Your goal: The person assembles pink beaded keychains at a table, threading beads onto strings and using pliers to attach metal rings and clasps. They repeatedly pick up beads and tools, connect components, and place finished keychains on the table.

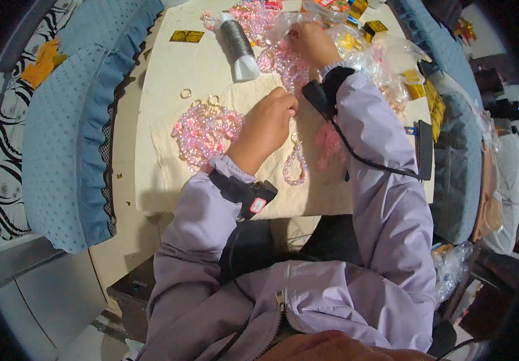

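- While a dark thread spool [237, 43] lies on the far part of the table, a blue ruffled seat [67, 144] stands well to the spool's left and another blue seat [455, 162] well to its right.
- Under and around the spool spreads the pale table [166, 69].
- Nearer the person than the spool, a beige cloth [326, 201] covers much of the table.
- To the right of the spool lie crumpled clear plastic bags [386, 69], gold packets showing among them.
- From behind the spool round to its right runs a heap of pink beads [253, 21].
- Nearer than the spool and to its left sits a bead pile [205, 135], close by the left wrist.
- Nearer than the spool and slightly right is the left hand [270, 123], thumb and fingers drawn together — whether they pinch anything, I cannot tell.
- Right of the spool, the right hand [315, 45] reaches over the beads and bags; its fingertips are unclear — its grip cannot be told.
- Nearer than the spool and to its right, a looped bead strand [295, 172] lies on the cloth beside the left hand, topped by a gold ring [296, 138].
- Left of the spool, a loose ring [185, 93] lies apart.
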The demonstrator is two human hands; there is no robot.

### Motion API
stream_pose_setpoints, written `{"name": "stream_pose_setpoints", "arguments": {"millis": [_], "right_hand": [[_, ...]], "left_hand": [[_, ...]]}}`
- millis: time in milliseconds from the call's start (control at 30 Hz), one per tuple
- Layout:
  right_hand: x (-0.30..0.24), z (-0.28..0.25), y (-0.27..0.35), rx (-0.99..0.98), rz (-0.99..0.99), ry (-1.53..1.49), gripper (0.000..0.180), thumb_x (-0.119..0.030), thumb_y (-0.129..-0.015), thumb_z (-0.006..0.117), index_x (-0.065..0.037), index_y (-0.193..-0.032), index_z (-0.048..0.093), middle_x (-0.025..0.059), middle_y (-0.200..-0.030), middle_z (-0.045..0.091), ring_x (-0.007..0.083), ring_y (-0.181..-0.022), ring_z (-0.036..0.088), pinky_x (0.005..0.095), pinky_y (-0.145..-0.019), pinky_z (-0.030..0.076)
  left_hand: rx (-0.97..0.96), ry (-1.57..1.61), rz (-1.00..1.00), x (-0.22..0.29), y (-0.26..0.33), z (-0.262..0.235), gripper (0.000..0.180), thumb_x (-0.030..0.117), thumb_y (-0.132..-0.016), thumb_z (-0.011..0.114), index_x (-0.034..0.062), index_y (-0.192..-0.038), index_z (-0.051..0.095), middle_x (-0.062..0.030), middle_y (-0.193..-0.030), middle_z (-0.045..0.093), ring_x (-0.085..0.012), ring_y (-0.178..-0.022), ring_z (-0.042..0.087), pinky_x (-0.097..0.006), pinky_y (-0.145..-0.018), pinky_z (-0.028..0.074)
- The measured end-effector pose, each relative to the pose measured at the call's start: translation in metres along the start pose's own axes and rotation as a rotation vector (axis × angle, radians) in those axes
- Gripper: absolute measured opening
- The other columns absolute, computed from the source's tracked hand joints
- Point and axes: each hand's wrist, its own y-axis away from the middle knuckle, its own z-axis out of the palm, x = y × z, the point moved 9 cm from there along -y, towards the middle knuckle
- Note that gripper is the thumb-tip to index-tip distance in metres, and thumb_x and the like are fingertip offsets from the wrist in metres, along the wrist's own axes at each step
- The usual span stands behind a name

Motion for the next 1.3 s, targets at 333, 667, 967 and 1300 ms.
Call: {"name": "stream_pose_setpoints", "arguments": {"millis": [333,667,967,1300], "right_hand": [[0.012,0.011,-0.005,-0.015,-0.201,-0.058,0.021,-0.02,-0.084,0.065,0.001,-0.087,0.064,0.0242,-0.078,0.065,0.0439,-0.077,0.066,0.0521,-0.065,0.051],[0.011,-0.019,0.009,0.126,0.033,-0.082,0.016,-0.018,-0.083,0.067,-0.004,-0.089,0.062,0.0234,-0.085,0.067,0.038,-0.08,0.068,0.049,-0.068,0.051],[-0.007,-0.074,0.05,0.191,-0.04,-0.472,0.012,-0.012,-0.095,0.066,-0.002,-0.094,0.06,0.0033,-0.078,0.06,0.0099,-0.073,0.056,0.0269,-0.068,0.048],[-0.045,-0.082,0.148,-0.185,0.113,-0.701,0.007,-0.011,-0.096,0.064,-0.006,-0.099,0.06,-0.0042,-0.086,0.058,0.0033,-0.073,0.05,0.0198,-0.066,0.043]], "left_hand": [[-0.069,0.067,-0.003,0.001,-0.001,0.002,0.014,-0.001,-0.086,0.065,0.0004,-0.099,0.062,-0.0126,-0.094,0.056,-0.0283,-0.087,0.061,-0.036,-0.078,0.05],[-0.046,0.058,-0.042,-0.005,-0.002,0.004,0.008,0.003,-0.086,0.068,0.0007,-0.093,0.063,-0.0112,-0.091,0.056,-0.0262,-0.082,0.061,-0.035,-0.075,0.05],[-0.028,0.047,-0.055,-0.007,-0.004,0.002,0.006,0.003,-0.087,0.066,0.0009,-0.091,0.062,-0.0129,-0.091,0.057,-0.0288,-0.082,0.061,-0.038,-0.073,0.049],[-0.026,0.118,-0.072,-0.006,-0.004,0.0,0.019,0.003,-0.086,0.068,0.0007,-0.105,0.066,-0.0094,-0.092,0.057,-0.0209,-0.08,0.058,-0.032,-0.075,0.049]]}}
